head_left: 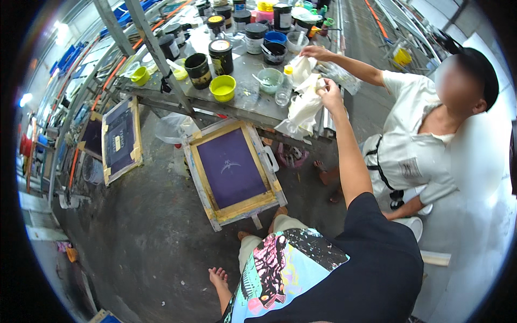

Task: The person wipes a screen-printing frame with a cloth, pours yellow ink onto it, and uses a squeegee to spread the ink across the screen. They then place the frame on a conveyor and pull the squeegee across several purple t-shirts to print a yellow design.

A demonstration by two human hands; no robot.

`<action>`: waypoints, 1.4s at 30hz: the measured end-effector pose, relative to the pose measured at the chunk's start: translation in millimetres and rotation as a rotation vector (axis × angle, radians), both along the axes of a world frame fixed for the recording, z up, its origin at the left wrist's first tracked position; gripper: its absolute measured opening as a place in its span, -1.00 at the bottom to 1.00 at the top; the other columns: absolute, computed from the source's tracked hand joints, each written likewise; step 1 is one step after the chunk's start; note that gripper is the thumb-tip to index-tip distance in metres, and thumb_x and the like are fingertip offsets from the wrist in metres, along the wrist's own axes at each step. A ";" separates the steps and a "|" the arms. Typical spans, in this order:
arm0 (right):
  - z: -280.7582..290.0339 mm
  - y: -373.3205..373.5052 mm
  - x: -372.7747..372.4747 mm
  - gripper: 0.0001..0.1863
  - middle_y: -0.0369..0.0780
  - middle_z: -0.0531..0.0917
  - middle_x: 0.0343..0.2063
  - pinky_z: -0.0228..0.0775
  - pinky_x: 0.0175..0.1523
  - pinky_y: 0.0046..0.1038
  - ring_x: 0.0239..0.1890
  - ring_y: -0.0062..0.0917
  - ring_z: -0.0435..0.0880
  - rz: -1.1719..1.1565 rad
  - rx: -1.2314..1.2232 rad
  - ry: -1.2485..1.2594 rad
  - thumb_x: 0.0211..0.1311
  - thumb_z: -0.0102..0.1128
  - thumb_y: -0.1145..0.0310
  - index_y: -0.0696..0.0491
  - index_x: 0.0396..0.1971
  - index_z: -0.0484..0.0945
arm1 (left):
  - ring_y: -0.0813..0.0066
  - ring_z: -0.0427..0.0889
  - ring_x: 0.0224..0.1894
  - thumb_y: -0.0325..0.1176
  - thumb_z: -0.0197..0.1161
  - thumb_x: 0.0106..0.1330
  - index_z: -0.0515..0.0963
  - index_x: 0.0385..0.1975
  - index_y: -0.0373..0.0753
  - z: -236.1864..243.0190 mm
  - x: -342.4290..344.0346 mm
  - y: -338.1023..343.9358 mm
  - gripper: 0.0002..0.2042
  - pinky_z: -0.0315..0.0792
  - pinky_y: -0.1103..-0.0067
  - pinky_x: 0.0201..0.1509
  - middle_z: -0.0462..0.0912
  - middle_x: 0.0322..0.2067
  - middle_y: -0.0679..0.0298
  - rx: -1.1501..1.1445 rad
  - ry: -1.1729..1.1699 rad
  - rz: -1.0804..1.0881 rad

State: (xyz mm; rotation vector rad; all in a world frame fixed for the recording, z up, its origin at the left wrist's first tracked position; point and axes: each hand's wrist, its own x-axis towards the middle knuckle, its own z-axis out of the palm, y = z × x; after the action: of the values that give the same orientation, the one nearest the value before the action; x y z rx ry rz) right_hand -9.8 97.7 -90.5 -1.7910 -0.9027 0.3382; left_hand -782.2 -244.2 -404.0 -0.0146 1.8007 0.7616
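My right hand (333,98) reaches to the table's right corner and pinches a whitish rag (306,107) that hangs over the edge. Down by my side, my left hand (218,276) is open with loosely spread fingers and nothing in it. A co-worker's hand (316,52) touches the white cloth (302,69) just behind my rag. Beside the rag stand a clear cup (282,97) and a small bottle with a yellow cap (288,75). Against the table's front leans a wooden-framed printing screen (229,167) with purple mesh and a pale design.
Paint tubs crowd the metal table (245,102), among them a yellow-green bowl (222,88), a black-stained tub (198,70) and a pale green bowl (269,79). Another screen (121,141) leans at the left. A co-worker (414,118) stands at the right, near a white bucket (412,227).
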 end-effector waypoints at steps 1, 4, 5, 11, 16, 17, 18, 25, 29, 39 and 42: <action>-4.5 17.4 1.1 -0.50 -0.18 0.71 -0.04 0.47 0.14 -0.43 -0.02 -0.47 0.68 -0.051 -0.009 -0.046 0.15 0.26 0.52 0.13 0.16 0.55 | 0.31 0.62 -0.22 0.28 -0.05 0.52 0.44 0.21 -0.07 8.1 3.7 -6.0 -0.43 0.46 0.34 -0.17 0.68 -0.11 0.22 0.001 0.006 0.008; -36.8 60.7 45.3 -0.49 -0.03 0.75 -0.05 0.53 0.14 -0.25 -0.01 -0.16 0.74 -0.143 0.074 -0.121 0.10 0.27 0.40 0.09 0.12 0.57 | 0.38 0.60 -0.19 0.34 -0.04 0.49 0.41 0.21 -0.09 30.5 32.2 -13.3 -0.38 0.48 0.39 -0.17 0.64 -0.13 0.24 -0.043 0.006 -0.031; -43.0 72.4 54.2 -0.49 -0.03 0.75 -0.05 0.53 0.14 -0.23 -0.01 -0.14 0.73 -0.162 0.027 -0.153 0.09 0.29 0.38 0.09 0.12 0.58 | 0.35 0.60 -0.17 0.32 -0.07 0.51 0.41 0.20 -0.11 34.3 34.1 -21.6 -0.38 0.49 0.37 -0.17 0.64 -0.13 0.21 -0.038 0.000 -0.029; -83.0 83.6 61.6 -0.67 -0.07 0.71 -0.02 0.41 0.29 -0.23 0.15 -0.20 0.62 -0.169 0.069 -0.456 0.17 0.28 0.39 0.05 -0.04 0.70 | 0.35 0.66 -0.35 0.25 -0.07 0.54 0.45 0.16 -0.09 49.8 32.3 -44.3 -0.46 0.51 0.39 -0.36 0.70 -0.25 0.21 -0.129 0.100 0.021; -58.6 38.9 -64.5 -0.70 -0.11 0.65 -0.11 0.37 0.25 -0.17 0.09 -0.18 0.58 -0.166 0.297 -0.439 0.18 0.21 0.60 0.06 -0.08 0.66 | 0.41 0.64 -0.46 0.17 0.00 0.56 0.45 0.09 -0.09 58.8 17.5 -58.3 -0.55 0.50 0.45 -0.47 0.69 -0.32 0.23 -0.157 0.121 0.046; -59.1 31.5 -81.9 -0.69 -0.13 0.65 -0.12 0.36 0.25 -0.19 0.08 -0.20 0.57 -0.137 0.259 -0.403 0.19 0.19 0.61 0.08 -0.05 0.64 | 0.42 0.64 -0.48 0.14 0.01 0.56 0.45 0.08 -0.09 56.2 13.0 -48.7 -0.57 0.50 0.45 -0.49 0.69 -0.33 0.24 -0.152 0.114 0.023; -59.2 26.9 -99.4 -0.69 -0.13 0.64 -0.10 0.35 0.26 -0.19 0.08 -0.20 0.56 -0.075 0.262 -0.406 0.23 0.18 0.59 0.09 -0.02 0.62 | 0.43 0.64 -0.49 0.12 0.02 0.57 0.45 0.07 -0.09 55.1 5.9 -40.0 -0.59 0.50 0.46 -0.50 0.68 -0.34 0.25 -0.149 0.110 0.002; 3.7 103.4 -225.3 -0.67 -0.17 0.64 -0.06 0.49 0.10 -0.38 -0.01 -0.40 0.65 0.280 0.443 -0.096 0.34 0.21 0.49 0.09 0.09 0.59 | 0.59 0.60 -0.50 -0.15 0.18 0.53 0.52 -0.02 -0.15 58.6 -33.7 106.5 -0.77 0.44 0.63 -0.51 0.69 -0.37 0.31 -0.043 0.233 -0.295; 69.1 216.7 -317.6 -0.45 -0.10 0.61 0.05 0.46 0.20 -0.32 0.11 -0.34 0.61 0.447 0.596 -0.079 0.31 0.37 0.33 0.08 0.27 0.48 | 0.65 0.60 -0.50 -0.28 0.20 0.52 0.58 -0.07 -0.20 57.1 -47.9 233.2 -0.83 0.40 0.65 -0.49 0.71 -0.39 0.31 0.228 0.290 -0.459; 93.4 458.1 -424.8 -0.65 0.06 0.71 -0.33 0.53 -0.21 -0.09 -0.24 0.02 0.74 -0.071 0.662 -0.276 0.38 0.25 0.16 0.10 -0.11 0.40 | 0.67 0.47 -0.44 -0.29 0.26 0.51 0.60 -0.14 -0.32 78.6 47.9 604.0 -0.80 0.35 0.65 -0.37 0.60 -0.41 0.39 1.056 -0.016 -0.683; 79.3 468.6 -413.8 -0.73 -0.02 0.60 -0.49 0.46 -0.28 -0.10 -0.40 0.01 0.67 -0.106 0.813 -0.452 0.32 0.26 0.34 0.12 -0.15 0.38 | 0.61 0.58 -0.19 -0.28 0.30 0.48 0.61 -0.08 -0.34 108.6 89.1 697.1 -0.77 0.47 0.59 -0.03 0.67 -0.26 0.33 1.145 0.198 -0.693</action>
State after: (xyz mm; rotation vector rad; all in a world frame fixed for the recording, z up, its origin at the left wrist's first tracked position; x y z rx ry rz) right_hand -423.6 566.3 -11.3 -1.1474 -1.0487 -0.4743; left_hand -693.1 452.9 -295.4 1.3847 1.1690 1.1692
